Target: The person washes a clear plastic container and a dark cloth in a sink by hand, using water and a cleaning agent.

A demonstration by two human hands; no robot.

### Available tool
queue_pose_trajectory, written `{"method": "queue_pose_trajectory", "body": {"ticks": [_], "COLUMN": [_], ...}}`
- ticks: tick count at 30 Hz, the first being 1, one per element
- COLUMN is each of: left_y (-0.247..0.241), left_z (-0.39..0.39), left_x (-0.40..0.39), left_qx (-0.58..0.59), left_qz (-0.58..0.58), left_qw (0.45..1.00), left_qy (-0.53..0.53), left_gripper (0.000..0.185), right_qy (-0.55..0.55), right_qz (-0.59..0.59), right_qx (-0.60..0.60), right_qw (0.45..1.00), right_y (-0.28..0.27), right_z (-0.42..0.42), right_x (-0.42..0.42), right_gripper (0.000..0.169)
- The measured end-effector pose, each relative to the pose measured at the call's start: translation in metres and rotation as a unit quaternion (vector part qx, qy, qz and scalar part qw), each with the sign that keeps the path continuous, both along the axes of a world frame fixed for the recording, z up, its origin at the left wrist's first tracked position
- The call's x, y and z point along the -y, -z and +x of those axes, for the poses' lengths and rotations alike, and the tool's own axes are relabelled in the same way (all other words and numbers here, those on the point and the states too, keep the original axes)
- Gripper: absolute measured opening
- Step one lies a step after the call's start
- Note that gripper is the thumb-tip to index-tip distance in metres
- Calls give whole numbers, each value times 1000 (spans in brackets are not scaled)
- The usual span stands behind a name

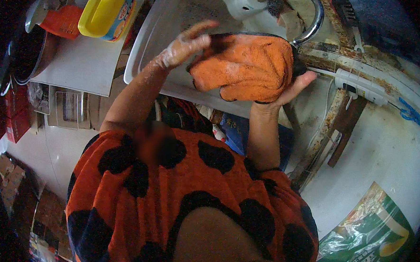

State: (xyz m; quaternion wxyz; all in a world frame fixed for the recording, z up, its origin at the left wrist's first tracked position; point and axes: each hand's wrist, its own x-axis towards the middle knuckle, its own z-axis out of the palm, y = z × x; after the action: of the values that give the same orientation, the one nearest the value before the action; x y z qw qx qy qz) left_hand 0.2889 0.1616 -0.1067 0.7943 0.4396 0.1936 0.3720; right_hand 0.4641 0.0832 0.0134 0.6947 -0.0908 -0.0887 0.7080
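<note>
An orange plush cloth (249,66) with dark edging is bunched above a white sink basin (130,69). My right hand (297,89) supports it from the lower right; the thumb sticks out, while the cloth hides the palm and other fingers. At the cloth's upper left is my left hand (187,46), with whitish suds on its wrist and fingers. Its fingers are apart and slightly blurred, with nothing visibly gripped. Whether the fingertips touch the cloth is unclear. Beyond the cloth, a curved chrome faucet (319,13) arches over the basin's far right side.
Left of the basin, a yellow plastic tub (100,15) and a dark pot (27,51) stand on a white board (82,66). Rusty framing (324,135) runs along the right. A green plastic package (372,229) lies at lower right, and red boxes (17,116) stand far left.
</note>
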Motion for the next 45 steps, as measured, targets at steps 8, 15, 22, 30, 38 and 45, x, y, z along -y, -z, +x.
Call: {"method": "queue_pose_trajectory", "body": {"ticks": [8,15,22,30,38,45], "left_y": [-13,-35,-46,-57,-21,22], "left_z": [10,4,22,31,11,-8], "left_x": [13,-10,3,5,-29,-16], "left_qx": [-122,168,115,79,272,-20], "left_qz": [58,-185,-34,-19,-360,-199], "left_qw": [979,968,974,967,892,979], "left_qy": [151,-2,-194,-241,17,48], "left_gripper": [37,35,32,37,51,54], "right_qy": [49,53,-67,-235,-54,163], "right_qz": [-24,-383,-175,-73,-270,-280], "right_qx": [159,349,648,609,496,241], "right_qw": [986,854,738,754,824,915], "right_y": [-7,11,60,125,96,71], "right_z": [11,46,33,39,-12,33], "right_x": [-1,8,21,26,17,-34], "right_gripper": [72,41,66,67,34,39]}}
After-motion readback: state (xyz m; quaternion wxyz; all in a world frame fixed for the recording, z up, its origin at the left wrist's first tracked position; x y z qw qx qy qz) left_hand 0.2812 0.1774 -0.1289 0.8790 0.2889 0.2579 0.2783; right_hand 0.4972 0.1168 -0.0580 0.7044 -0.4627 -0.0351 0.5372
